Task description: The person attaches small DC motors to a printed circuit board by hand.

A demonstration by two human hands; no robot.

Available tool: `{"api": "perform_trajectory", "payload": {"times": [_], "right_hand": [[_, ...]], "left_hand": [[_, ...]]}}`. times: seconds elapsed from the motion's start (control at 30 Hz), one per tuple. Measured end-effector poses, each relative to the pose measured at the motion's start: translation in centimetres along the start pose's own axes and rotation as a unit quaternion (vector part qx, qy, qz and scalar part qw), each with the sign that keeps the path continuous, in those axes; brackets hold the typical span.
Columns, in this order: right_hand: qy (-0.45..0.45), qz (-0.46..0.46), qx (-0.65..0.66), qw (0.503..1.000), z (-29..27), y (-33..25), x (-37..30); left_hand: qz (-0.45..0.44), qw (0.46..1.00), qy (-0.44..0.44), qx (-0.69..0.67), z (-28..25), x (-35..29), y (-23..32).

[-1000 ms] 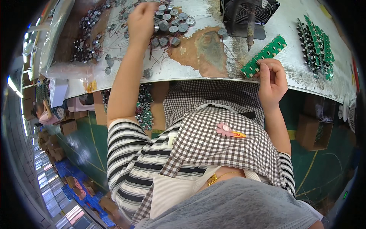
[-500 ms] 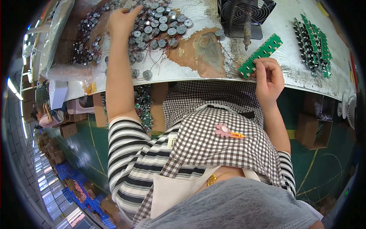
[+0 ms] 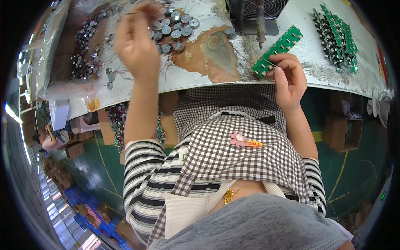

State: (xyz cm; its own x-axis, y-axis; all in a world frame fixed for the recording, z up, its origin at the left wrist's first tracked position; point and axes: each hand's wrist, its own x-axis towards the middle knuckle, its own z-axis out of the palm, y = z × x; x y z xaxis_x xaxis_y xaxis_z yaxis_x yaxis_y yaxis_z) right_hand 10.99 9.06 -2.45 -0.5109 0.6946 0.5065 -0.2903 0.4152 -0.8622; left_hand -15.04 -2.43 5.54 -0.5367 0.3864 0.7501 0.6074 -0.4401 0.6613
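Observation:
My left hand (image 3: 139, 48) is smeared by motion above the left part of the bench, at the near side of a pile of small round silver motors (image 3: 166, 30) with thin wires. Whether its fingers hold anything does not show. Toward the right, my right hand (image 3: 289, 79) pinches the near edge of a long green circuit board (image 3: 287, 41) with thumb and fingers. A thin pale wire crosses by these fingertips. From a lone motor (image 3: 230, 31), thin leads run toward the board's near left end. An upright soldering iron (image 3: 261, 35) points down just beyond the board.
Behind the iron stands a black fan (image 3: 266, 8). Several green boards (image 3: 336, 39) lie stacked at the right. Smaller metal parts (image 3: 85, 50) lie on the left beside clear plastic sheeting (image 3: 54, 54). The bench's near edge (image 3: 208, 85) runs before my apron. A cardboard box (image 3: 339, 133) stands below right.
My left hand has drawn back from the motor pile toward me and is now blurred. My right hand and the board keep nearly the same place on the bench; the whole view has shifted slightly.

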Motion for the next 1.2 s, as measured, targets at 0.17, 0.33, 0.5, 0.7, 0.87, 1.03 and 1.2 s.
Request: {"api": "perform_trajectory", "payload": {"times": [0.17,0.33,0.5,0.7,0.87,1.03,1.2], "right_hand": [[-0.033,-0.114,-0.147,0.982,1.1,-1.6,0.7],[-0.038,-0.181,-0.201,0.962,0.8,-0.6,0.6],[-0.025,-0.178,-0.164,0.970,0.5,-0.4,0.9],[-0.011,-0.137,-0.100,0.985,0.9,-0.5,1.1],[-0.019,-0.144,-0.103,0.984,0.7,-0.3,1.5],[-0.021,-0.167,-0.143,0.975,0.6,-0.4,1.9],[-0.017,-0.167,-0.157,0.973,0.6,-0.3,2.3]], "left_hand": [[-0.518,0.788,-0.193,-0.271,3.7,-6.6,4.1],[-0.544,0.764,-0.161,-0.308,5.5,-8.3,2.9],[-0.530,0.777,-0.161,-0.301,6.2,-8.5,2.3],[-0.396,0.899,-0.159,-0.100,7.5,-9.1,2.8],[-0.427,0.883,-0.151,-0.124,8.3,-8.5,3.5],[-0.439,0.875,-0.132,-0.155,8.9,-8.5,3.3],[-0.433,0.880,-0.119,-0.152,9.4,-8.2,3.1]]}}
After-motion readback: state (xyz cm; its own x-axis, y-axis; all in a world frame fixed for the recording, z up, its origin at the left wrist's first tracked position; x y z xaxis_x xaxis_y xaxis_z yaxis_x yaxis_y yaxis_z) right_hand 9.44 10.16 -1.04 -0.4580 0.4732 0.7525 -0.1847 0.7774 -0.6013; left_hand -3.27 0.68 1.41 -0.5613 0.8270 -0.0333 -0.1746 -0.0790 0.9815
